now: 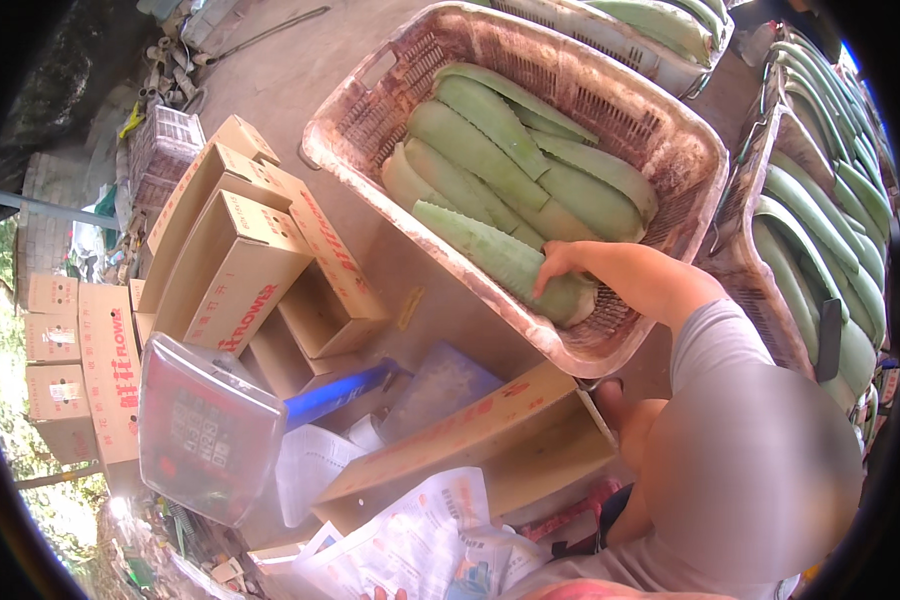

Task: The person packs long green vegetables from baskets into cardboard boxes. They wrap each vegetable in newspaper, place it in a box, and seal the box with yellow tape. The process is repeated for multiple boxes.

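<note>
My right hand reaches into a worn, dirty plastic crate and grips the broad end of a thick green aloe leaf. More aloe leaves lie beside and under it. At the bottom edge, the fingertips of my left hand touch crumpled printed paper sheets; the rest of that hand is cut off or hidden. Between the sheets and the crate, a long cardboard box lies with its opening showing.
Upright cardboard boxes cluster at left, with further boxes behind. A plastic-covered keypad unit stands nearer, beside a blue bar. Crates of aloe leaves line the right; a dark-handled tool rests there. Another crate is at top.
</note>
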Tool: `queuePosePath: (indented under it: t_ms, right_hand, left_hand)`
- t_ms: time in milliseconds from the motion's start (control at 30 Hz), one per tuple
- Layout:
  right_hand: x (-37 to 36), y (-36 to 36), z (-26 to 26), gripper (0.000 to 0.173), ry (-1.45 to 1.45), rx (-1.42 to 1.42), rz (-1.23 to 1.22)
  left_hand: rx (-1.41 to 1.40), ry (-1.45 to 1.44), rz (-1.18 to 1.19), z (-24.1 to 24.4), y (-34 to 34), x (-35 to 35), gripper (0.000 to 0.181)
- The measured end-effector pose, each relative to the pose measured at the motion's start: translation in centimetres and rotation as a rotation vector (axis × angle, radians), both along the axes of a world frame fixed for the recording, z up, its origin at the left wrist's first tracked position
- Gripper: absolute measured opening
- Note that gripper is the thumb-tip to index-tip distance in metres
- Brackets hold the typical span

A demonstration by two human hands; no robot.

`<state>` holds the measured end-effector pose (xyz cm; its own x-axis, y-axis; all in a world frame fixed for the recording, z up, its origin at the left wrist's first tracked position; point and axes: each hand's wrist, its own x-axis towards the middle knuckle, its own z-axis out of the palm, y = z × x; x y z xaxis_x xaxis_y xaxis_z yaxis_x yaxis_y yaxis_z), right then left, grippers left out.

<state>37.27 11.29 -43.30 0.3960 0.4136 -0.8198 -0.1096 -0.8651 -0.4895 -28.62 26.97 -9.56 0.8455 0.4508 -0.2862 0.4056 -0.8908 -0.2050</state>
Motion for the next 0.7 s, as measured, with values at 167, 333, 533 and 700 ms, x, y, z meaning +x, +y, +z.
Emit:
queuePosePath:
  t_ms: [167,333,533,700]
  right_hand:
    - [-1.6,-0.1,-1.9,0.071,-0.041,0.045,-0.085]
    - [-1.7,0.9,4.7,0.07,-0.076,-0.017,-0.072]
    - [-1.4,1.1,20.0,0.063,-0.04,0.08,-0.18]
    - [-3.9,-4.1,33.6,0.086,-0.202,0.213,-0.279]
  left_hand:
    - [-0.004,-0.035,0.016,-0.1,0.0,-1.1,0.06]
    - [-0.04,-0.04,0.149,1.1,-1.0,-0.6,0.062]
    - [-0.045,-0.431,0.129,1.8,-1.5,-2.5,0.059]
    - [-0.063,-0.689,0.108,0.4,-1.4,-6.2,0.04]
